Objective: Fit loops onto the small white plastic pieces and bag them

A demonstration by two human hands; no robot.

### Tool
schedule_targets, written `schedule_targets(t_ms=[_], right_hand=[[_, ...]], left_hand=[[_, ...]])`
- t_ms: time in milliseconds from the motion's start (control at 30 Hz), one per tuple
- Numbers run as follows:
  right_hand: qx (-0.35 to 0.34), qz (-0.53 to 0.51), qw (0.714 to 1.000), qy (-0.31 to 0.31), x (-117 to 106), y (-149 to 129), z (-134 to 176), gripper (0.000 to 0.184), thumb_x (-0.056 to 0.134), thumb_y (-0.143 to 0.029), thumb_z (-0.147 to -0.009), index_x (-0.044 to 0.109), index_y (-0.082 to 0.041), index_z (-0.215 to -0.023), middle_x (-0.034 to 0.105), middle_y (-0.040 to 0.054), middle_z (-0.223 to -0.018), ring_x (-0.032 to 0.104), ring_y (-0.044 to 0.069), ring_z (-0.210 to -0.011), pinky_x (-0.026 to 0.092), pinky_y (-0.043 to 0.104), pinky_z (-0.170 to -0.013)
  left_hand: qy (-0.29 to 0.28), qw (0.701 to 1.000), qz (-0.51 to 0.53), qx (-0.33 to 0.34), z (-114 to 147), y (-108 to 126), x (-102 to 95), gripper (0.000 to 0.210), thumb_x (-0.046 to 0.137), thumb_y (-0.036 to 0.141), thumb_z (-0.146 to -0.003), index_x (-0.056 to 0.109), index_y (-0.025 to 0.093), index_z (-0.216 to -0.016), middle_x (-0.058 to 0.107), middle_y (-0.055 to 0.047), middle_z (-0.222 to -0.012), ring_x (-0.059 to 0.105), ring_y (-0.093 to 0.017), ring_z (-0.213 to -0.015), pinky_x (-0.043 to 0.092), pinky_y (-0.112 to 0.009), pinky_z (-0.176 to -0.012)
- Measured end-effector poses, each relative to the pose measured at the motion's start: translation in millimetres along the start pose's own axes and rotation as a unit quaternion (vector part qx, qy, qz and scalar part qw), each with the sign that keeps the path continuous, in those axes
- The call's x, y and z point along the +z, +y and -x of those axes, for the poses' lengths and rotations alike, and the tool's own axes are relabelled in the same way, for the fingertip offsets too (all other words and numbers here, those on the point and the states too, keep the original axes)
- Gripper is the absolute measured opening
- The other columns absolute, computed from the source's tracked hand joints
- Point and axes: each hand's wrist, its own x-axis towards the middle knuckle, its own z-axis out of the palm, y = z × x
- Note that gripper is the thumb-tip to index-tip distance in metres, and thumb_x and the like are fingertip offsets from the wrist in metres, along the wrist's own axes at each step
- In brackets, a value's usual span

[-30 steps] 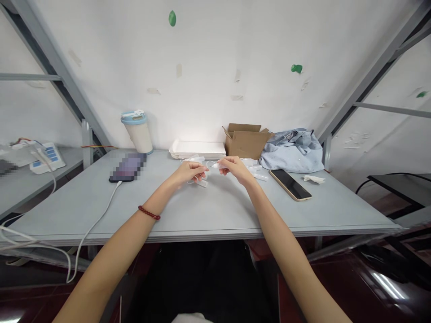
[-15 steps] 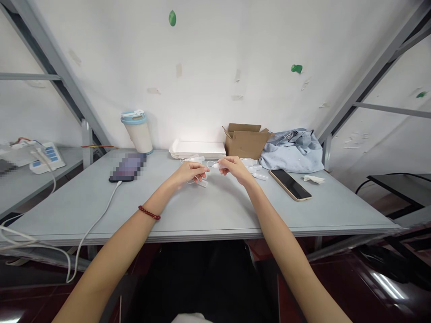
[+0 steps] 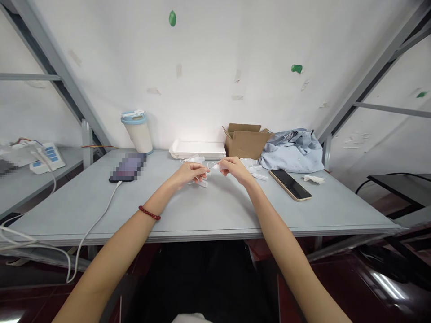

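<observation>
Above the desk my right hand [image 3: 233,167] pinches a small white tube-shaped plastic piece [image 3: 216,166], with a thin white cord looping from its end. My left hand [image 3: 191,172] has thumb and forefinger closed on that cord, a short way to the left of the piece. Another white plastic piece [image 3: 202,183] lies below the left fingers, partly covered by them. Behind the left hand rests a similar corded piece [image 3: 196,159]. Several more clear-white plastic pieces [image 3: 260,176] are on the desk just right of my right hand.
A brown open carton [image 3: 247,144], a stack of white paper-like sheets [image 3: 200,150] and a bunched light-blue cloth [image 3: 292,154] stand along the wall. A phone [image 3: 291,184] lies right; a charging phone [image 3: 128,167] and a lidded cup [image 3: 138,134] are left. A crumpled tissue [image 3: 314,179] sits far right.
Both hands stay almost in the same place. The piece in my right hand has shifted very slightly; the grips look the same.
</observation>
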Motion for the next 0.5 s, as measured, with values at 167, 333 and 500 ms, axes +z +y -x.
schedule_targets(t_ms=[167,333,500], right_hand=[[-0.002,0.025,1.0,0.001,0.9,2.0,-0.8,0.026,0.053,-0.032,-0.074,0.05,-0.017,-0.053,0.049,-0.0024,-0.05,0.042,0.008,-0.049,0.035,0.023,-0.051],[-0.007,0.042,0.999,-0.004,3.8,4.9,-0.7,0.026,0.052,-0.03,-0.074,0.046,-0.018,-0.051,0.046,-0.0033,-0.047,0.04,0.008,-0.049,0.034,0.022,-0.05],[-0.012,0.043,0.999,-0.001,7.2,5.0,-0.1,0.026,0.049,-0.028,-0.073,0.045,-0.018,-0.049,0.045,-0.0039,-0.046,0.039,0.008,-0.048,0.033,0.022,-0.05]], left_hand=[[0.0,1.0,0.009,0.001,-0.3,-1.2,0.7,0.03,0.072,0.045,-0.068,0.074,0.016,-0.078,0.065,-0.005,-0.072,0.055,-0.011,-0.06,0.041,-0.023,-0.054],[0.0,1.0,0.008,0.008,-1.3,-3.9,3.0,0.024,0.071,0.041,-0.069,0.073,0.016,-0.072,0.064,-0.003,-0.071,0.054,-0.011,-0.06,0.041,-0.024,-0.054],[-0.001,0.999,0.032,0.009,0.2,-1.8,6.2,0.024,0.072,0.039,-0.066,0.071,0.016,-0.07,0.063,-0.003,-0.07,0.053,-0.011,-0.06,0.041,-0.025,-0.054]])
